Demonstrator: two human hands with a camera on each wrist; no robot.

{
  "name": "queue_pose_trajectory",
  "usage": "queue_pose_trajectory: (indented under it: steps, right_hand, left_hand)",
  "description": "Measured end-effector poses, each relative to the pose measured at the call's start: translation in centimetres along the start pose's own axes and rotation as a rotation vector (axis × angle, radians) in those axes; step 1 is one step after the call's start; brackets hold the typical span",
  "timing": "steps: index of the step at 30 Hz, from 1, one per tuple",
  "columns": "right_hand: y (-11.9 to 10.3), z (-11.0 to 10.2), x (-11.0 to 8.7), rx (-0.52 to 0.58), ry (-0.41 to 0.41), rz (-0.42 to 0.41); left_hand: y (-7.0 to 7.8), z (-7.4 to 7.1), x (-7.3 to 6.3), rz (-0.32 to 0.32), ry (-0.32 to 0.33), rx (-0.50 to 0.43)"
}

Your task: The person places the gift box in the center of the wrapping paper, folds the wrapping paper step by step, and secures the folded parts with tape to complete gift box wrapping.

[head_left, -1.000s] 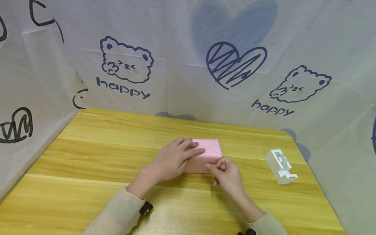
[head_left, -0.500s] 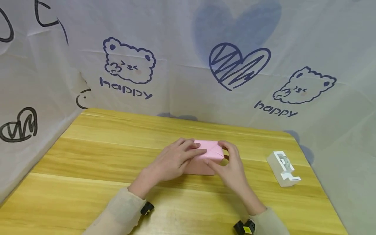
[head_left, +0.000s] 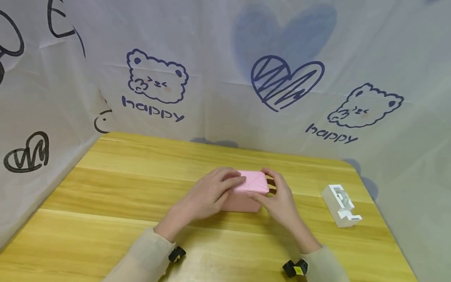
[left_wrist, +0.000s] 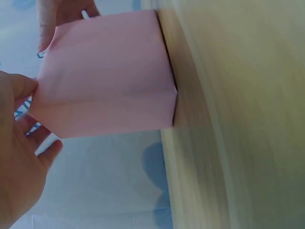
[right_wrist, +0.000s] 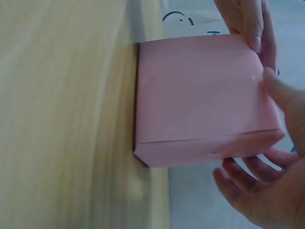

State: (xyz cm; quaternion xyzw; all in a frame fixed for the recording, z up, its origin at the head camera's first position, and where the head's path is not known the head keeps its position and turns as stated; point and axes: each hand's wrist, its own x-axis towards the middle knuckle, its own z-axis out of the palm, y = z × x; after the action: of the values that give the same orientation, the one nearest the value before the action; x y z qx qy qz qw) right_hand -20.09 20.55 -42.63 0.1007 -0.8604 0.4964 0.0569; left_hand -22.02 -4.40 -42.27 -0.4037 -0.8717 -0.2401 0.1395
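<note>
A pink paper-wrapped box [head_left: 241,201] sits on the wooden table, with fold lines across its top. My left hand [head_left: 209,196] holds its left part, fingers over the top and thumb at the upper near edge. Around the right end is my right hand [head_left: 282,201], its thumb on the upper near edge and its fingers spread behind the right side. In the right wrist view, the thumb touches the box's broad pink face [right_wrist: 200,90] and a paper seam runs along the end. The left wrist view shows the left thumb [left_wrist: 24,86] against the box edge.
A white tape dispenser [head_left: 341,205] with a roll of clear tape stands right of the box. Behind the wooden table [head_left: 116,176] hangs a pale cloth [head_left: 218,98] printed with bears and hearts.
My right hand has gone from pinching at the near right corner to spreading around the box's right end. My left hand stays on the box. The head view has shifted slightly.
</note>
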Motion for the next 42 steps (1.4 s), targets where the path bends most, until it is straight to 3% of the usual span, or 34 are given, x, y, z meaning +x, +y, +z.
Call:
queue_pose_trajectory:
  steps: [3,6,9,11,14,17,23,27,32,36,42]
  right_hand:
    - [0.1,-0.5,0.1,0.074,-0.029,0.059]
    - [0.1,-1.1,0.2,0.167,-0.085,0.156]
    - [0.0,-1.6,0.0,0.262,-0.186,0.241]
    - [0.1,-1.7,-0.2,0.313,-0.252,0.275]
    - [0.3,-1.5,-0.3,0.365,-0.305,0.305]
    - [0.4,-1.2,-0.2,0.381,-0.306,0.305]
    - [0.4,-0.3,0.6,0.342,-0.229,0.216]
    - [0.7,0.4,1.1,0.302,-0.132,0.111]
    - [1.8,1.5,0.9,0.409,-0.060,-0.052]
    - [2.4,2.0,0.6,0.439,-0.069,-0.101]
    - [2.9,2.3,0.7,0.362,-0.159,-0.023]
  left_hand:
    - [-0.1,-0.5,-0.4,-0.134,0.012,-0.089]
    - [-0.3,-1.0,-0.9,-0.358,-0.021,-0.206]
    - [-0.7,-1.1,-1.3,-0.544,-0.118,-0.311]
    - [-0.9,-0.9,-1.4,-0.600,-0.190,-0.369]
    - [-1.3,-0.3,-1.5,-0.597,-0.251,-0.443]
    - [-1.5,0.0,-1.2,-0.566,-0.258,-0.479]
    - [-1.8,-0.3,0.0,-0.512,-0.165,-0.503]
    - [-2.1,-0.2,0.4,-0.488,-0.092,-0.635]
    - [-3.0,0.4,-0.3,-0.362,-0.044,-0.790]
    - [-3.7,0.8,-0.7,-0.288,-0.047,-0.774]
    - [-4.6,1.1,-1.3,-0.259,-0.092,-0.743]
